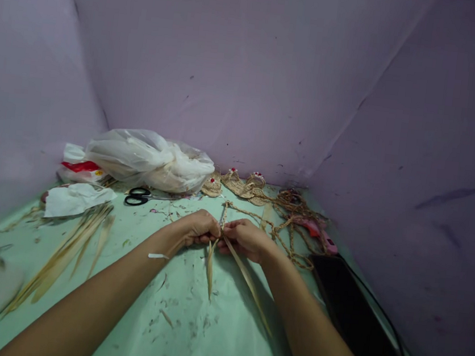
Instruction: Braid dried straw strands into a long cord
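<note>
My left hand [197, 228] and my right hand [245, 239] meet at the middle of a pale green tabletop [185, 332], fingers pinched together on dried straw strands [227, 268]. The loose ends of the strands trail toward me from under both hands. A braided straw cord [267, 216] runs from the pinch point away to the back right, where it lies in loops.
Black scissors [138, 196] lie behind my left hand, a clear plastic bag [149, 159] beyond them. A bundle of straw stalks [69, 247] and white paper [74, 198] sit left. Small woven straw pieces [241, 183] rest by the wall. A dark flat object [351, 311] lies right. Purple walls enclose the table.
</note>
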Demonstrator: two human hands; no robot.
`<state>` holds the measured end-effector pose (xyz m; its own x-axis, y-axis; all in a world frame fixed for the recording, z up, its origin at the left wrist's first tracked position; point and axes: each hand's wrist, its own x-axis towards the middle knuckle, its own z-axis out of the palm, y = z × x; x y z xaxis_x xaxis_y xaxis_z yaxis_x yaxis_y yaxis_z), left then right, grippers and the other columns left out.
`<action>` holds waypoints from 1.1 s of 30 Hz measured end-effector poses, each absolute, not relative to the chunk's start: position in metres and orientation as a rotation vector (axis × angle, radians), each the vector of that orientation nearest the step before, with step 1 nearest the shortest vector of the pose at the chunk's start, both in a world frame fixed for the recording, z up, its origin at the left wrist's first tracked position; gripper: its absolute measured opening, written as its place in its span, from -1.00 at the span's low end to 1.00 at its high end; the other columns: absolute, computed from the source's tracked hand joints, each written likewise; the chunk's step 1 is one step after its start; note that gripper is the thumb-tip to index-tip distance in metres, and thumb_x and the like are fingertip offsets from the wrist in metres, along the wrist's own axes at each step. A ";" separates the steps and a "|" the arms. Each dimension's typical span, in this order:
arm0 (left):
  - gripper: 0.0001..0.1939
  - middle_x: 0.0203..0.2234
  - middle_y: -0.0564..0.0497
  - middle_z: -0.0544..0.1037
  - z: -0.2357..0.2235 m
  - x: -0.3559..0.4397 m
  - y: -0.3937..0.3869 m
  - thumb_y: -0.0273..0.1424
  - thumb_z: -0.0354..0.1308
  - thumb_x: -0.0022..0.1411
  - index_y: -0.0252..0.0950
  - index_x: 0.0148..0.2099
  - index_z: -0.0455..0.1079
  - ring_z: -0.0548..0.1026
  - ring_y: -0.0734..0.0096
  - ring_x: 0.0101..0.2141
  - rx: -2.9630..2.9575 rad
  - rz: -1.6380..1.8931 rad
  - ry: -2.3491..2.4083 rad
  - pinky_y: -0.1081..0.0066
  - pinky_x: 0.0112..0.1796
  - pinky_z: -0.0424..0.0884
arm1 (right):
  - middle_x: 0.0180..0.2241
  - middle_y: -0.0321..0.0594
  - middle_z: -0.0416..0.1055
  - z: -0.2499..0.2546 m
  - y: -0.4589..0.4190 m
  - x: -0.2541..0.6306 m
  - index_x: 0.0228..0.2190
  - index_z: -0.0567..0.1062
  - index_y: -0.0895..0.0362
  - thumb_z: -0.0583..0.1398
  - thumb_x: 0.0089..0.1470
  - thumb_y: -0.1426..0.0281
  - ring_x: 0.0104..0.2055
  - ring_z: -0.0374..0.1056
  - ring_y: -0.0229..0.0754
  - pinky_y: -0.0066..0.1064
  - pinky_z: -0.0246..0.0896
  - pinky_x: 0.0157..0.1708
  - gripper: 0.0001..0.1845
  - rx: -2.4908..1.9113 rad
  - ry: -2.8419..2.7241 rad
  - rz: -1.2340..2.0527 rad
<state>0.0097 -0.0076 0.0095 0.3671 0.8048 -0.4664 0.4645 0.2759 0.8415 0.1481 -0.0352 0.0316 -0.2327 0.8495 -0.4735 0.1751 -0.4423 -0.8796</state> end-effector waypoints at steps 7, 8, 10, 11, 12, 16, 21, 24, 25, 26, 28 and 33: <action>-0.90 -0.81 0.14 0.19 0.011 0.010 -0.004 -0.44 0.05 -0.29 -0.37 -0.59 0.30 0.05 0.65 -0.78 1.458 0.286 1.304 0.54 -0.73 -0.13 | -0.87 -0.45 -0.01 0.018 -0.029 0.151 -0.79 0.21 0.18 0.12 -0.28 0.54 -0.81 -0.16 -0.46 -0.54 -0.32 -0.79 -0.79 -1.656 -1.388 1.478; -0.91 -0.81 0.14 0.20 0.013 0.011 -0.004 -0.45 0.05 -0.29 -0.37 -0.60 0.30 0.05 0.65 -0.78 1.483 0.275 1.332 0.54 -0.72 -0.11 | -0.87 -0.46 -0.02 0.016 -0.028 0.152 -0.78 0.21 0.18 0.13 -0.29 0.53 -0.81 -0.17 -0.47 -0.54 -0.33 -0.79 -0.80 -1.642 -1.383 1.489; -0.94 -0.82 0.13 0.21 0.017 0.013 -0.006 -0.47 0.05 -0.28 -0.38 -0.62 0.29 0.07 0.64 -0.77 1.533 0.281 1.362 0.54 -0.71 -0.06 | -0.86 -0.47 -0.02 0.014 -0.028 0.153 -0.76 0.23 0.18 0.13 -0.29 0.52 -0.81 -0.20 -0.47 -0.53 -0.36 -0.79 -0.83 -1.612 -1.357 1.529; -0.95 -0.82 0.13 0.21 0.019 0.013 -0.006 -0.48 0.05 -0.28 -0.38 -0.63 0.28 0.08 0.63 -0.77 1.554 0.289 1.369 0.53 -0.71 -0.04 | -0.85 -0.48 -0.01 0.014 -0.028 0.153 -0.75 0.23 0.18 0.12 -0.29 0.52 -0.81 -0.20 -0.48 -0.53 -0.37 -0.79 -0.84 -1.598 -1.346 1.546; -0.95 -0.82 0.13 0.21 0.020 0.014 -0.007 -0.48 0.05 -0.27 -0.38 -0.64 0.27 0.08 0.63 -0.77 1.570 0.296 1.376 0.53 -0.70 -0.03 | -0.85 -0.48 -0.01 0.014 -0.028 0.152 -0.75 0.24 0.18 0.12 -0.29 0.51 -0.81 -0.21 -0.48 -0.53 -0.38 -0.79 -0.85 -1.587 -1.338 1.557; -0.97 -0.83 0.14 0.17 0.024 0.012 -0.006 -0.50 0.03 -0.27 -0.37 -0.65 0.26 0.08 0.62 -0.75 1.573 0.289 1.367 0.53 -0.71 -0.05 | -0.85 -0.50 -0.06 0.016 -0.032 0.149 -0.75 0.18 0.16 0.10 -0.29 0.50 -0.80 -0.24 -0.48 -0.52 -0.42 -0.78 -0.83 -1.550 -1.308 1.556; -0.97 -0.84 0.15 0.15 0.023 0.010 -0.004 -0.51 0.02 -0.29 -0.37 -0.68 0.24 0.04 0.64 -0.76 1.537 0.309 1.310 0.53 -0.72 -0.10 | -0.84 -0.51 -0.11 0.011 -0.035 0.149 -0.76 0.12 0.14 0.09 -0.29 0.47 -0.77 -0.26 -0.47 -0.51 -0.42 -0.74 -0.80 -1.492 -1.323 1.474; -0.92 -0.84 0.14 0.17 0.022 0.009 -0.004 -0.47 0.06 -0.26 -0.36 -0.68 0.24 0.05 0.64 -0.77 1.520 0.293 1.360 0.53 -0.72 -0.08 | -0.84 -0.51 -0.11 0.008 -0.035 0.149 -0.77 0.13 0.14 0.10 -0.31 0.46 -0.76 -0.24 -0.47 -0.50 -0.40 -0.72 -0.80 -1.513 -1.347 1.424; -0.91 -0.84 0.13 0.19 0.022 0.008 -0.004 -0.45 0.08 -0.26 -0.36 -0.67 0.25 0.06 0.63 -0.77 1.531 0.286 1.396 0.53 -0.72 -0.07 | -0.84 -0.51 -0.10 0.007 -0.035 0.150 -0.77 0.14 0.15 0.10 -0.31 0.46 -0.76 -0.24 -0.47 -0.50 -0.40 -0.72 -0.80 -1.514 -1.354 1.421; -0.90 -0.84 0.13 0.20 0.023 0.008 -0.005 -0.43 0.10 -0.25 -0.36 -0.66 0.26 0.07 0.62 -0.77 1.551 0.282 1.427 0.53 -0.72 -0.05 | -0.84 -0.50 -0.10 0.006 -0.035 0.150 -0.78 0.15 0.15 0.10 -0.32 0.46 -0.76 -0.23 -0.47 -0.50 -0.40 -0.72 -0.81 -1.512 -1.361 1.426; -0.89 -0.84 0.12 0.20 0.027 0.008 -0.007 -0.41 0.11 -0.24 -0.37 -0.64 0.29 0.09 0.61 -0.76 1.599 0.247 1.481 0.52 -0.70 -0.02 | -0.85 -0.50 -0.07 0.006 -0.034 0.150 -0.78 0.17 0.16 0.10 -0.33 0.46 -0.76 -0.23 -0.47 -0.50 -0.39 -0.72 -0.82 -1.503 -1.373 1.433; -0.87 -0.72 0.00 0.37 0.047 0.027 -0.033 -0.41 0.10 -0.19 -0.37 -0.52 0.40 0.34 0.41 -0.63 1.833 0.150 1.711 0.49 -0.58 0.16 | -0.82 -0.41 0.15 0.002 -0.034 0.149 -0.76 0.30 0.22 0.07 -0.37 0.53 -0.75 -0.09 -0.47 -0.54 -0.30 -0.72 -0.94 -1.450 -1.306 1.462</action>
<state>0.0267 -0.0327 0.0470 0.1545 0.9339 -0.3225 0.8634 0.0310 0.5035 0.1492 -0.0338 0.0017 -0.1393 0.9491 -0.2825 0.1739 -0.2575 -0.9505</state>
